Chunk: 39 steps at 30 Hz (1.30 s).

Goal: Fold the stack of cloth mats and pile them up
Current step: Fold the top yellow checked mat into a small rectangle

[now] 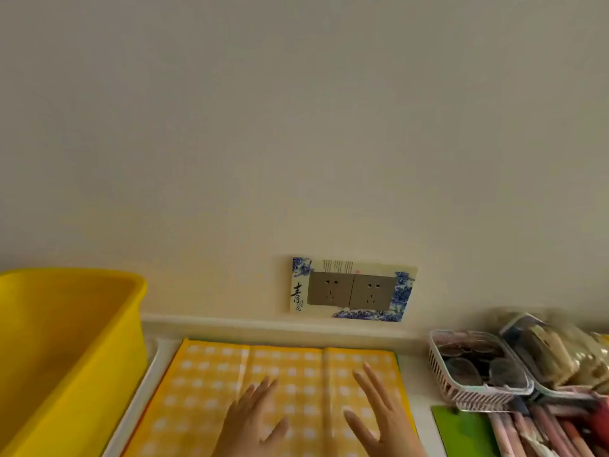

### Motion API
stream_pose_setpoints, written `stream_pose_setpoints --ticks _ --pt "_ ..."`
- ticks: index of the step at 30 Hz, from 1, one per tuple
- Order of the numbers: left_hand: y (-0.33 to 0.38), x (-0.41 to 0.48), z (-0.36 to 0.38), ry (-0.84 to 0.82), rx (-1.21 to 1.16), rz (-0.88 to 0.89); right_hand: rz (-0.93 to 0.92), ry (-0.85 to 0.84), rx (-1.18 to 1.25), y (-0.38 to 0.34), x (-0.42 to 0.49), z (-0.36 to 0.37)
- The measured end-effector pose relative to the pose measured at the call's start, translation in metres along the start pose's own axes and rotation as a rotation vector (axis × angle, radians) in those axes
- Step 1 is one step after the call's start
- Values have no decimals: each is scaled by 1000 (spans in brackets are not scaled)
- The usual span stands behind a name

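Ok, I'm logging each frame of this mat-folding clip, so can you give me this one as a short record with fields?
top mat: yellow checked mat, spread flat, not folded, crease lines showing
hands: left hand and right hand, fingers straight and spread over the mat; contact unclear
left of mat: yellow tub
right of mat: white basket, green board
wall: double socket

home, prob kitchen counter (417, 364), deco wall sockets (352, 289), yellow tub (66, 341)
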<state>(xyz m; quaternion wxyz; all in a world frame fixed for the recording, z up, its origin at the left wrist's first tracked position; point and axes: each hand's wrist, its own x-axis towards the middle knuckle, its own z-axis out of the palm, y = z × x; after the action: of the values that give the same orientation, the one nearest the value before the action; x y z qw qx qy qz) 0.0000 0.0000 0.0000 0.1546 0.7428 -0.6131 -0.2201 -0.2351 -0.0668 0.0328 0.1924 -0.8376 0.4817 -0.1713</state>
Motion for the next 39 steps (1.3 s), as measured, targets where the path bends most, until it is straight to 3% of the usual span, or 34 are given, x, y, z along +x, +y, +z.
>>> stream_pose_setpoints --ticks 5,9,13,16,24,39 --pt "-37 14 50 -59 240 47 -68 -150 -129 15 -5 65" --pt "-62 15 79 55 363 156 -249 -33 -293 21 -17 91" --pt "-74 18 91 172 327 213 -284 -88 -208 49 -14 119" --pt "-70 23 89 219 312 236 -300 -37 -212 54 -10 119" --pt "-60 -47 85 113 324 278 -199 -99 -183 25 -74 109" --pt "-90 -209 79 -161 311 479 -400 -293 -126 -24 -236 110"
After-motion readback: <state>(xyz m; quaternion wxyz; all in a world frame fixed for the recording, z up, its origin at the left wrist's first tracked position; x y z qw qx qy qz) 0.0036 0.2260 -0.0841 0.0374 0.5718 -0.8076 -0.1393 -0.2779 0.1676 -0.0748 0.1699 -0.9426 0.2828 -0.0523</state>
